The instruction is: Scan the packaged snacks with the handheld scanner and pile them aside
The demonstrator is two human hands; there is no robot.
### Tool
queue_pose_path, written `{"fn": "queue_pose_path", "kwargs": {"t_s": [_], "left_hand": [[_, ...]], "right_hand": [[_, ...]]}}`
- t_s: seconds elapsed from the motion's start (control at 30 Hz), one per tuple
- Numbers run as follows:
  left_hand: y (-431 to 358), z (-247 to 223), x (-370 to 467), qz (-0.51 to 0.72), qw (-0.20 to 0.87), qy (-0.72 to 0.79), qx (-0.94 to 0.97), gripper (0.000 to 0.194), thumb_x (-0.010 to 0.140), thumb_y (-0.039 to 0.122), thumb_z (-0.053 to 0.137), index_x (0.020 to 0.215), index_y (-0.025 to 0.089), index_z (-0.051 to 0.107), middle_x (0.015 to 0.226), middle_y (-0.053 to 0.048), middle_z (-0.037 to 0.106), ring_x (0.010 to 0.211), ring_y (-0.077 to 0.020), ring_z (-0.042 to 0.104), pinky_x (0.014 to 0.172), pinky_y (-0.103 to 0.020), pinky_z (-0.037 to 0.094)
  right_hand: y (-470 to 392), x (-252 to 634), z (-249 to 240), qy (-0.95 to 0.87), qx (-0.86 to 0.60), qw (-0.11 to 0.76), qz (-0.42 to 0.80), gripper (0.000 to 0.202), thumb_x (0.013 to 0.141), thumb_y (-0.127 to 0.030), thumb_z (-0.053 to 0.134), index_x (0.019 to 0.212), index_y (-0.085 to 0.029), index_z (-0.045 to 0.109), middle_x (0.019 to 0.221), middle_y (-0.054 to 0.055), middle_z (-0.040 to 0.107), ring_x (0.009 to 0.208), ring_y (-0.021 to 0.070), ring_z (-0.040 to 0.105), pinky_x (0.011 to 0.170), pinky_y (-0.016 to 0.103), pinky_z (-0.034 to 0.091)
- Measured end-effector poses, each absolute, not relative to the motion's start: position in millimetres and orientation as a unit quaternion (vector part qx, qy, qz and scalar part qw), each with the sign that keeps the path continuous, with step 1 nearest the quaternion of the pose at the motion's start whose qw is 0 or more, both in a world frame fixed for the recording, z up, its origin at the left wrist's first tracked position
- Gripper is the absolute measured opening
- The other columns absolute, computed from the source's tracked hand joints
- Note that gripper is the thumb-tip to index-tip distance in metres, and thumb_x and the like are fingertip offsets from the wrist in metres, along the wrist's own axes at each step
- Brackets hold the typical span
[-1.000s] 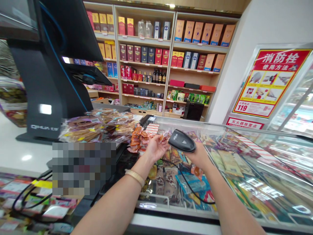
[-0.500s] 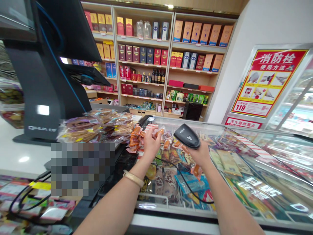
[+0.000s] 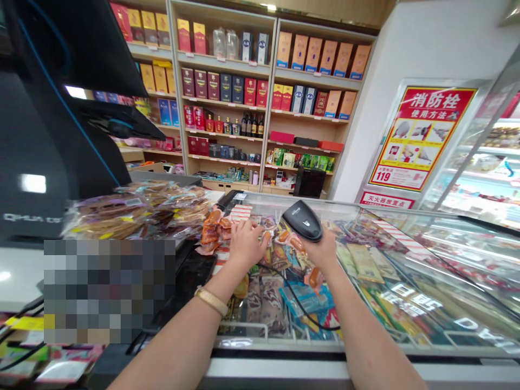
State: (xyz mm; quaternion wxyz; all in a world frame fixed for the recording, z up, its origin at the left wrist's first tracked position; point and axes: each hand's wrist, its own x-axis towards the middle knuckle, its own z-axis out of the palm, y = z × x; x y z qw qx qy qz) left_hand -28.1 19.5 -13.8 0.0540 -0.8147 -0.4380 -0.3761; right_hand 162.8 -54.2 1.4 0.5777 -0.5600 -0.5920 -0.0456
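My right hand (image 3: 323,250) is wrapped round a black handheld barcode scanner (image 3: 303,221), its head pointing up and left over the glass. To its left, my left hand (image 3: 247,242) is palm down with fingers apart, low over the glass beside small packed sausages. One sausage (image 3: 266,239) lies by its thumb side; whether they touch is hard to tell. More vacuum-packed sausages (image 3: 296,242) lie below the scanner, and another pack (image 3: 314,278) is by my right wrist. A heap of orange-red packed meat snacks (image 3: 212,230) sits left of my left hand.
Beneath the hands is a glass-topped freezer (image 3: 280,336) with bagged ice creams inside. The scanner's black cable (image 3: 298,303) loops across the glass. Packs of brown snacks (image 3: 162,208) are piled at left, near a dark checkout terminal (image 3: 52,124). Shelves of boxed bottles (image 3: 225,86) stand behind.
The view has swung slightly right. My left hand has gone from raised, bent fingers by a sausage to a flatter, palm-down pose. My right hand keeps its hold on the barcode scanner.
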Motion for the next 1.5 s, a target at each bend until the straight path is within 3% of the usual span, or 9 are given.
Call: {"fn": "queue_pose_path", "kwargs": {"t_s": [0.13, 0.27, 0.4, 0.6, 0.83, 1.07, 1.23, 1.37, 1.5], "left_hand": [[-2.5, -15.9, -11.2, -0.341, -0.100, -0.257, -0.899, 0.037, 0.085, 0.027, 0.052, 0.119, 0.023, 0.063, 0.114, -0.012, 0.062, 0.105, -0.0258, 0.057, 0.092, -0.039, 0.043], [-33.7, -23.9, 5.8, -0.227, -0.187, -0.116, -0.949, 0.039, 0.082, 0.036, 0.060, 0.120, 0.029, 0.062, 0.121, -0.010, 0.062, 0.112, -0.0281, 0.057, 0.098, -0.040, 0.041], [-47.9, -30.2, 14.0, -0.192, -0.188, -0.090, -0.959, 0.039, 0.080, 0.039, 0.063, 0.117, 0.027, 0.062, 0.122, -0.011, 0.063, 0.114, -0.0308, 0.057, 0.102, -0.045, 0.037], [-39.1, -29.1, 14.4, -0.210, -0.184, -0.136, -0.951, 0.025, 0.087, 0.038, 0.054, 0.102, 0.023, 0.066, 0.092, -0.005, 0.070, 0.088, -0.0210, 0.064, 0.082, -0.030, 0.047], [-52.6, -30.9, 16.8, -0.173, -0.092, -0.182, -0.964, 0.044, 0.082, 0.051, 0.056, 0.121, 0.031, 0.060, 0.115, -0.008, 0.060, 0.109, -0.0284, 0.055, 0.097, -0.046, 0.041], [-42.1, -37.0, 18.4, -0.184, -0.138, -0.199, -0.953, 0.011, 0.081, 0.026, 0.058, 0.088, 0.021, 0.065, 0.093, -0.006, 0.062, 0.091, -0.0212, 0.060, 0.083, -0.033, 0.047], [-21.1, -41.1, 20.5, -0.357, -0.331, -0.196, -0.851, 0.012, 0.077, 0.024, 0.063, 0.085, 0.019, 0.056, 0.085, -0.003, 0.060, 0.079, -0.0162, 0.058, 0.075, -0.028, 0.048], [-3.6, -29.6, 16.2, -0.478, -0.565, -0.213, -0.638, 0.022, 0.068, 0.024, 0.071, 0.082, 0.019, 0.054, 0.074, 0.001, 0.059, 0.069, -0.0121, 0.057, 0.063, -0.022, 0.044], [10.8, -10.9, -4.1, -0.526, -0.744, -0.187, -0.367, 0.014, 0.063, 0.016, 0.061, 0.077, 0.017, 0.057, 0.067, 0.001, 0.059, 0.056, -0.0098, 0.053, 0.050, -0.019, 0.037]], "right_hand": [[-54.9, 163.3, 2.9, -0.584, -0.568, 0.577, -0.058, 0.019, 0.066, -0.037, 0.066, 0.075, -0.020, 0.068, 0.068, 0.003, 0.071, 0.061, 0.0206, 0.063, 0.058, 0.028, 0.048], [-54.6, 163.8, 2.6, -0.588, -0.576, 0.563, -0.073, 0.021, 0.067, -0.037, 0.065, 0.078, -0.020, 0.069, 0.069, 0.003, 0.071, 0.062, 0.0203, 0.062, 0.058, 0.028, 0.047], [-53.0, 165.2, 0.0, -0.593, -0.582, 0.551, -0.079, 0.023, 0.068, -0.038, 0.064, 0.080, -0.019, 0.070, 0.071, 0.004, 0.071, 0.063, 0.0207, 0.063, 0.058, 0.028, 0.046], [-51.6, 166.5, -3.1, -0.598, -0.583, 0.543, -0.088, 0.022, 0.068, -0.038, 0.064, 0.079, -0.020, 0.069, 0.071, 0.004, 0.071, 0.063, 0.0199, 0.062, 0.058, 0.027, 0.045], [-49.8, 166.2, -5.5, -0.602, -0.584, 0.538, -0.088, 0.021, 0.070, -0.037, 0.062, 0.078, -0.019, 0.068, 0.069, 0.003, 0.070, 0.061, 0.0187, 0.060, 0.058, 0.027, 0.043], [-50.1, 166.3, -5.3, -0.602, -0.593, 0.527, -0.094, 0.022, 0.069, -0.039, 0.064, 0.076, -0.019, 0.068, 0.069, 0.004, 0.070, 0.061, 0.0193, 0.060, 0.057, 0.027, 0.042], [-50.8, 167.6, -5.2, -0.589, -0.595, 0.538, -0.100, 0.021, 0.069, -0.040, 0.064, 0.072, -0.019, 0.065, 0.066, 0.004, 0.068, 0.059, 0.0193, 0.060, 0.056, 0.027, 0.042], [-50.7, 170.9, -4.7, -0.565, -0.592, 0.560, -0.128, 0.020, 0.070, -0.040, 0.062, 0.070, -0.019, 0.064, 0.065, 0.004, 0.068, 0.060, 0.0199, 0.060, 0.057, 0.028, 0.043], [-50.2, 174.4, -3.3, -0.551, -0.585, 0.584, -0.116, 0.020, 0.068, -0.040, 0.063, 0.069, -0.019, 0.065, 0.063, 0.004, 0.068, 0.058, 0.0202, 0.060, 0.055, 0.028, 0.045]]}}
